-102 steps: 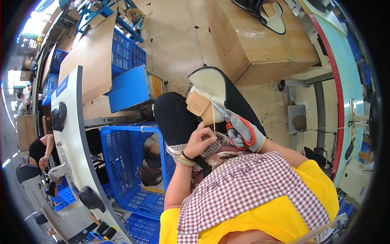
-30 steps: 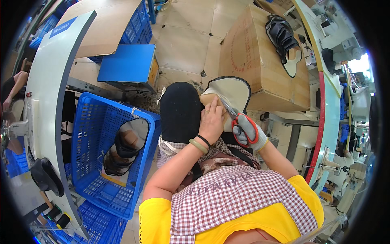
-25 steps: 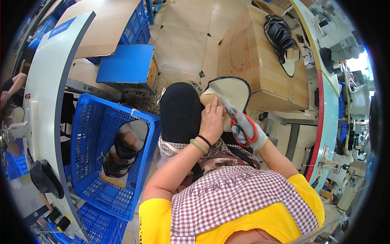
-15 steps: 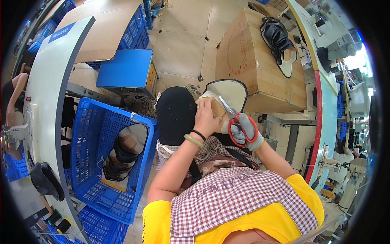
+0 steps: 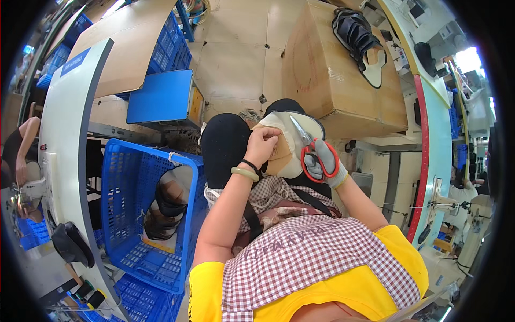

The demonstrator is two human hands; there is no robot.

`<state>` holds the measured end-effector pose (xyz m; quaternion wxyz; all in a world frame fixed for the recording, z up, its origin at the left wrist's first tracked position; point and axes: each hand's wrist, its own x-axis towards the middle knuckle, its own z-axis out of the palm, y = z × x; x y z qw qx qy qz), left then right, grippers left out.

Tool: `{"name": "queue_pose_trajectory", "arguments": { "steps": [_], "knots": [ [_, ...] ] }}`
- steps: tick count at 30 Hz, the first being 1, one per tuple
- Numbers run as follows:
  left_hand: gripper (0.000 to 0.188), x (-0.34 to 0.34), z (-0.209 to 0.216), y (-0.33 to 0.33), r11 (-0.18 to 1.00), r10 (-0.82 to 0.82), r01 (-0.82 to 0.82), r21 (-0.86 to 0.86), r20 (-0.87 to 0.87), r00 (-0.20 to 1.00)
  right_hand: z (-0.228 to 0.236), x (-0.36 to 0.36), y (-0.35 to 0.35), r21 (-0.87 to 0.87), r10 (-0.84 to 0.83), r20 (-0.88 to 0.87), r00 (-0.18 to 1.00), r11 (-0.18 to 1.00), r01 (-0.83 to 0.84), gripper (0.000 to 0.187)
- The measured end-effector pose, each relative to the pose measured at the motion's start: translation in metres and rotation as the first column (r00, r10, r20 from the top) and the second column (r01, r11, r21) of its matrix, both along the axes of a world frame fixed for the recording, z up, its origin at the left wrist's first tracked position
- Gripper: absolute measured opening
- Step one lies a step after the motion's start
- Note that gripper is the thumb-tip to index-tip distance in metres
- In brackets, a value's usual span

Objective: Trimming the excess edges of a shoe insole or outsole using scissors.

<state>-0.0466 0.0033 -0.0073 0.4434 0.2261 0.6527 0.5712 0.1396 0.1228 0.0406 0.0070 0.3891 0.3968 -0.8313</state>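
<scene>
On my right thigh lies a cream shoe upper (image 5: 287, 126) with a tan patch and a dark edge. My left hand (image 5: 262, 146), bare, has its fingers pinched together at the upper's tan patch. What exactly sits between the fingertips is hidden. A grey-and-white glove covers my right hand (image 5: 325, 163), which is wrapped round the red handles of a pair of scissors (image 5: 306, 138). The steel blades lie together over the upper, pointing away and to the left. A black pad (image 5: 225, 147) covers my left knee.
Left of me, a blue plastic basket (image 5: 196, 214) holds a stack of dark shoe uppers (image 5: 163, 214). More black uppers (image 5: 360, 42) lie on a cardboard box (image 5: 311, 70) at far right. A blue-topped stool (image 5: 160, 96) stands ahead; sewing tables flank both sides.
The upper has been turned and now lies flatter, its far edge further left. My left hand went from spread on it to a pinch. The scissors tilt more upright.
</scene>
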Motion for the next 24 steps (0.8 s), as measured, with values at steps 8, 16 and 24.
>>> {"name": "queue_pose_trajectory", "arguments": {
  "steps": [8, 16, 24],
  "knots": [
    [0.009, 0.003, 0.003, 0.016, 0.962, 0.271, -0.243, -0.125, 0.342, 0.9, 0.024, 0.012, -0.021, 0.136, 0.045, -0.052, 0.998, 0.99, -0.038, 0.053],
    [0.009, 0.005, 0.0, 0.03, 0.954, 0.241, -0.193, -0.228, 0.209, 0.948, 0.05, 0.01, -0.024, 0.152, 0.184, 0.007, 0.983, 0.971, -0.183, 0.044],
    [0.014, 0.016, -0.005, 0.015, 0.946, 0.319, -0.296, -0.135, 0.206, 0.925, 0.041, 0.011, -0.029, 0.021, 0.201, 0.096, 0.975, 0.979, -0.204, 0.047]
  ]
}}
